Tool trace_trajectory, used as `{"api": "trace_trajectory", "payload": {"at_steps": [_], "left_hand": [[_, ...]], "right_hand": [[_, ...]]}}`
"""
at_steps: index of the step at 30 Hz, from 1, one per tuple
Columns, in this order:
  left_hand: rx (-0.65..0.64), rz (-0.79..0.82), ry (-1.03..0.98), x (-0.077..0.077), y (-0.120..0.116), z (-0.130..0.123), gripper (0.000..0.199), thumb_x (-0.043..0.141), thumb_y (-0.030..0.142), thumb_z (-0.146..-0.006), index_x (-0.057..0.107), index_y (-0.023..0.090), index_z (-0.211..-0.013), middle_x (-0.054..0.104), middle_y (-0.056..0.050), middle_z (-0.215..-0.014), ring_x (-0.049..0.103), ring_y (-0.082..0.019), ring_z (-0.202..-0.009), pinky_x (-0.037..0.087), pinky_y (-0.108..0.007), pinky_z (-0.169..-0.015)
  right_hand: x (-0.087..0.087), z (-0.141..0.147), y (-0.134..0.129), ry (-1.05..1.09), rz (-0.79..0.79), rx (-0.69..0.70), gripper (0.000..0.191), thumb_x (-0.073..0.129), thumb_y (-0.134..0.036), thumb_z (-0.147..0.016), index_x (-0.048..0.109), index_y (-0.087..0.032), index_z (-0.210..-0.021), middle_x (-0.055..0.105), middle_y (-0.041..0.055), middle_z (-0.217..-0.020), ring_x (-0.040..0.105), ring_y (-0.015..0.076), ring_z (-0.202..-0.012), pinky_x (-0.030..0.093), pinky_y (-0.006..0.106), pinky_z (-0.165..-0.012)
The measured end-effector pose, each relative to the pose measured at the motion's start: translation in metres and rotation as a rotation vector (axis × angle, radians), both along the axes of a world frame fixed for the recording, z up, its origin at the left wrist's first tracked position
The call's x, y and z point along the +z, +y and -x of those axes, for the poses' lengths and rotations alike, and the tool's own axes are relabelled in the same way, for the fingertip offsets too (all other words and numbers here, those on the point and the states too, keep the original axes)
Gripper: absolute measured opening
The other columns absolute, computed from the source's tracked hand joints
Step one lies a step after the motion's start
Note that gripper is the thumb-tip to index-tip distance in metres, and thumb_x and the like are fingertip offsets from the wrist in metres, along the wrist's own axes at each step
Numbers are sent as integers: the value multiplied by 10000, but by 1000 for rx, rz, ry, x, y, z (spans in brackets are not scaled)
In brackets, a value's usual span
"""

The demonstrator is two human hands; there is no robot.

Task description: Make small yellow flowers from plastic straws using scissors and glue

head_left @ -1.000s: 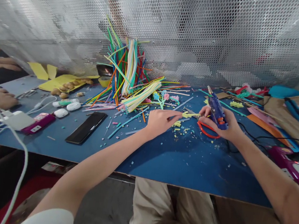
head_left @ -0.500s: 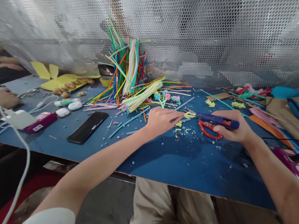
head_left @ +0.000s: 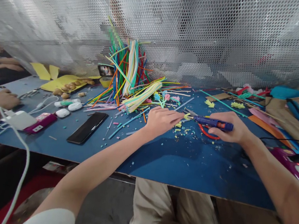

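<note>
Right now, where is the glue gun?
In the head view, right of centre: the glue gun is in the right hand, by the scissors, pointing toward the yellow piece in the left hand.

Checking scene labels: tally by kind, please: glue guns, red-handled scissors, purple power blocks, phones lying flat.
Glue gun: 1
Red-handled scissors: 1
Purple power blocks: 2
Phone lying flat: 1
Total: 5

no legible text, brands or numbers anywhere; glue gun (head_left: 213, 123) has an orange patch, any lettering too small to read; purple box at left (head_left: 40, 123) has a pale patch with dark marks, unreadable; lit screen (head_left: 106, 70) at back, too small to read
</note>
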State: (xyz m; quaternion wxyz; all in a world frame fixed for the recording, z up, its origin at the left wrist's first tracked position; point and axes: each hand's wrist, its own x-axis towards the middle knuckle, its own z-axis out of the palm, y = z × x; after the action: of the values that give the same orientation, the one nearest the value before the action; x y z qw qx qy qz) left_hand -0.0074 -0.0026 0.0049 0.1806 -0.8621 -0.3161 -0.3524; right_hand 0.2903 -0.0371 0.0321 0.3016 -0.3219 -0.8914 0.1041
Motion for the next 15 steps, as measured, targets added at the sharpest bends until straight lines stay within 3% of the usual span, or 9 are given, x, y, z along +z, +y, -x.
{"api": "trace_trajectory", "payload": {"at_steps": [15], "left_hand": [[10,-6,6,1,-2,-2,235,570,408,-1015,799,353,-1014,810,47,-936,732,-126,-761,391,-306,-633]], "right_hand": [[-3,-3,5,-52,-76,18,310,655,-494,-911,571,-229,-774,561,-9,-679,475,138,-594,336,306,-580]]}}
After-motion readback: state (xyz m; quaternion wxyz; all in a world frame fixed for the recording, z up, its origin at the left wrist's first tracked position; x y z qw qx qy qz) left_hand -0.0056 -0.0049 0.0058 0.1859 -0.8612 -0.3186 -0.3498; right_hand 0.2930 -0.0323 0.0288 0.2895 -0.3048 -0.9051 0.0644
